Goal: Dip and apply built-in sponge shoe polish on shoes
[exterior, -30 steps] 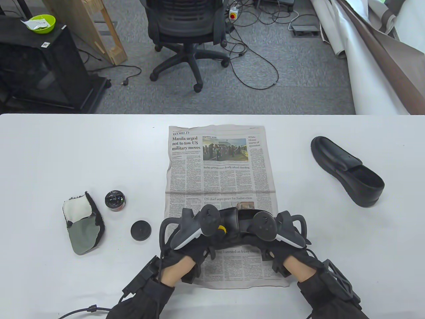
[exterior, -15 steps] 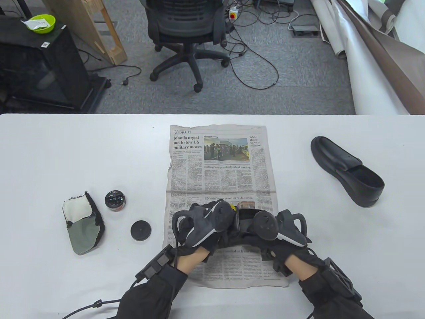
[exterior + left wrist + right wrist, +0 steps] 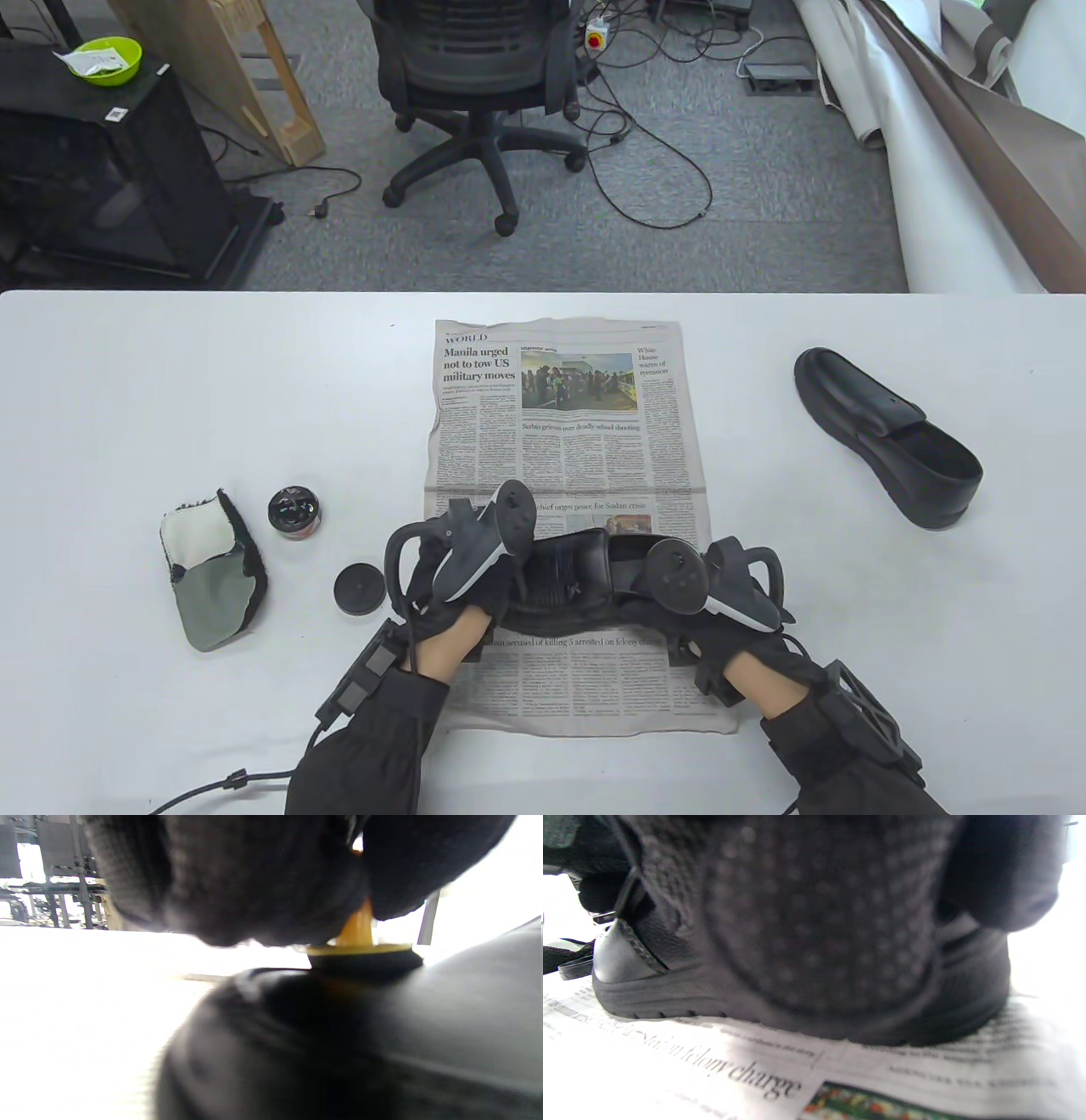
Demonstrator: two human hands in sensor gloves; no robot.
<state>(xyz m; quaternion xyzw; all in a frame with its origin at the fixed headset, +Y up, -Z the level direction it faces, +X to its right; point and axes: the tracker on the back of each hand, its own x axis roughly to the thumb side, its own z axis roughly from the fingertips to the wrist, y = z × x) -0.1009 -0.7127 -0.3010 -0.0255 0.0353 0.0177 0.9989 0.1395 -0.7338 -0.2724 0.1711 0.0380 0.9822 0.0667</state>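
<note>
Largely, the fingers of both hands are hidden in the table view beneath the trackers strapped to their backs, and both wrist views are blurred at close range. In the left wrist view the left hand (image 3: pixel 263 878) fills the top of the picture as a dark mass, and a yellow applicator (image 3: pixel 360 942) with a black sponge under its yellow disc is seen pinched by its stem between the gloved fingers, the sponge pressed onto the black shoe (image 3: pixel 382 1035). In the table view that applicator is not visible at all, being covered by the left hand (image 3: pixel 462 577).

The shoe (image 3: pixel 577 577) is seen lying across the near part of a newspaper (image 3: pixel 564 424), between the two hands, with its toe toward the left hand and its heel end under the right hand (image 3: pixel 721 594). In the right wrist view the shoe (image 3: pixel 670 984) is shown resting sole-down on the newspaper (image 3: pixel 712 1069), and the right hand (image 3: pixel 818 921) is wrapped over its upper, a dotted glove palm lying flat against the leather and a thumb curled round one side, so the shoe is gripped.

A second shoe (image 3: pixel 887 437) lies on the table (image 3: pixel 170 382) well to the right. An open polish tin (image 3: pixel 293 511), its lid (image 3: pixel 360 588) and a cloth (image 3: pixel 212 570) lie to the left of the newspaper, apart from both hands.
</note>
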